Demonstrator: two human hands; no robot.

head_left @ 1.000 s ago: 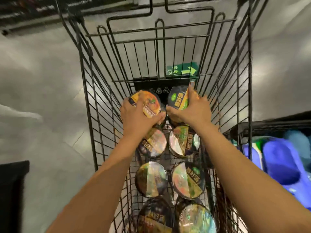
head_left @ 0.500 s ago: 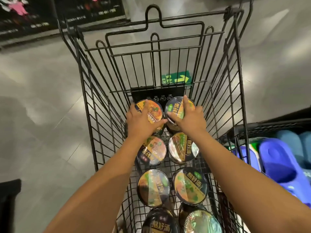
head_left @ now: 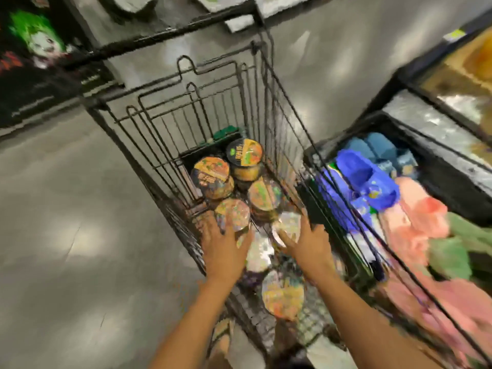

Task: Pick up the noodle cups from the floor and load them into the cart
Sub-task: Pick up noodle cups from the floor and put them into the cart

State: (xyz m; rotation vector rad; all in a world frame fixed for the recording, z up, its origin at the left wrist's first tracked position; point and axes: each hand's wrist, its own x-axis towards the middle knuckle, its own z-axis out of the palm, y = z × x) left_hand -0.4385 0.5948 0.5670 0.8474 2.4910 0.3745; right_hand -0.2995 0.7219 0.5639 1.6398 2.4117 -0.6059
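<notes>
The black wire cart [head_left: 170, 129] stands in front of me, tilted in a blurred view. Several noodle cups with colourful lids sit inside in two rows. The two farthest, a left cup [head_left: 211, 174] and a right cup [head_left: 245, 153], stand free at the cart's far end. My left hand [head_left: 223, 249] hovers with spread fingers just over a middle cup [head_left: 233, 214]. At the right side of the cart, my right hand [head_left: 308, 243] has its fingers apart beside another shiny lid [head_left: 287, 227]. Neither hand holds anything. One more cup [head_left: 283, 294] lies between my forearms.
A second black wire bin [head_left: 314, 155] holding blue, pink and green slippers [head_left: 372, 182] presses against the cart's right side. A dark poster board [head_left: 34, 49] stands at far left and a display shelf [head_left: 452, 75] at upper right. The grey floor [head_left: 80, 235] lies to the left.
Both hands let go of the two far cups and drew back toward me over the middle rows. The camera swung and tilted, bringing the slipper bin into view.
</notes>
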